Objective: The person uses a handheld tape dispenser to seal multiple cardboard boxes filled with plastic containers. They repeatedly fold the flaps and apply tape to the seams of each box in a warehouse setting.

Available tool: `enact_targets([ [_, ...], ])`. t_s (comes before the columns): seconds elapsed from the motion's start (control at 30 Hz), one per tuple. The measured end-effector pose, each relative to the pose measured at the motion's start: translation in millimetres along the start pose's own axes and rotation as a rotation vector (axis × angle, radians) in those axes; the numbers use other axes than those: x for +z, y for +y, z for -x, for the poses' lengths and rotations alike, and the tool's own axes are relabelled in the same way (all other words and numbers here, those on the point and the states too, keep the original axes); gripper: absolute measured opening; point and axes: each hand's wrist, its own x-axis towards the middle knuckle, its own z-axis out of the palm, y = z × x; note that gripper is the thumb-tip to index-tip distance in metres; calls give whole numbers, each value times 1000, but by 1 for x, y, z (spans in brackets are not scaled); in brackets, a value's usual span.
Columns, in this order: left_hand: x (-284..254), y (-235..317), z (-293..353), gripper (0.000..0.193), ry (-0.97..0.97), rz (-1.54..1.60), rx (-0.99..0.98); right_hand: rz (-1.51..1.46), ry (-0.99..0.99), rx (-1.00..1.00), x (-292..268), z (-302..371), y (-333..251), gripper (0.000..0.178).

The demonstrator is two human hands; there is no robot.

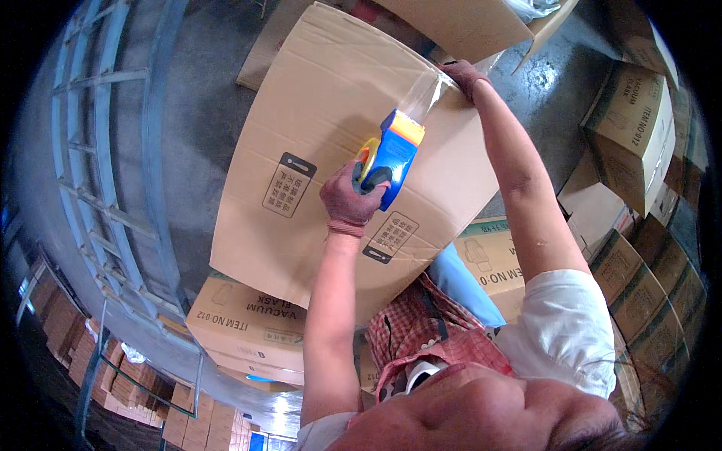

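Note:
A large brown cardboard box [323,98] lies in front of me, its broad printed face turned up. My left hand [353,195], in a dark reddish work glove, is wrapped round a blue and yellow tape dispenser [398,154] over the middle of that face. Clear packing tape [423,94] runs from near the dispenser to the box's far right edge. There my right hand [466,77], gloved alike, rests at the corner where the tape meets the edge; its fingers are partly hidden and I cannot tell whether they grip anything.
An open carton [466,26] with clear plastic inside stands beyond the box. Printed cartons [628,120] are stacked at the right, and another carton [248,316] sits below the box on the left. A blue metal rack [105,150] stands at the left. Concrete floor shows between them.

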Motion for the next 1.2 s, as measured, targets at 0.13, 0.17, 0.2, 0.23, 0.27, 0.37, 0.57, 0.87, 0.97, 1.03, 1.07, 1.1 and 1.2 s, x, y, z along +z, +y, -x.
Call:
enact_targets([
  [0.13,2,-8,5,37,3,24,-41,-24,-128,131,5,-10,12,30],
  [0.17,3,-3,2,44,-18,24,-44,6,-113,159,1,-18,26,30],
  [0.2,1,-1,2,51,-30,15,-59,39,-114,178,1,-21,26,31],
  [0.23,0,-2,1,52,-54,32,-64,22,-65,87,-4,-22,27,33],
  [0.27,-2,-4,4,54,-72,45,-86,12,-29,-13,-4,-19,18,35],
  [0.37,-17,-6,25,58,-177,-104,-177,-188,-18,-192,8,4,-31,37],
  [0.57,-128,-62,183,59,-189,-161,-245,354,282,-365,-1,24,-30,43],
  [0.87,-303,-178,496,50,-69,-553,-699,619,322,-1162,158,197,-117,60],
  [0.97,-289,-203,496,51,-62,-693,-674,610,199,-1129,226,268,-133,67],
  [1.03,-272,-215,474,52,-177,-682,-774,769,115,-957,259,279,-117,71],
  [1.07,-264,-223,461,53,-282,-627,-851,709,129,-1080,271,279,-110,73],
  [1.1,-253,-229,453,53,-393,-570,-930,812,148,-964,279,281,-102,74],
  [1.2,-202,-254,428,53,-225,-595,-927,956,185,-875,289,277,-94,74],
])
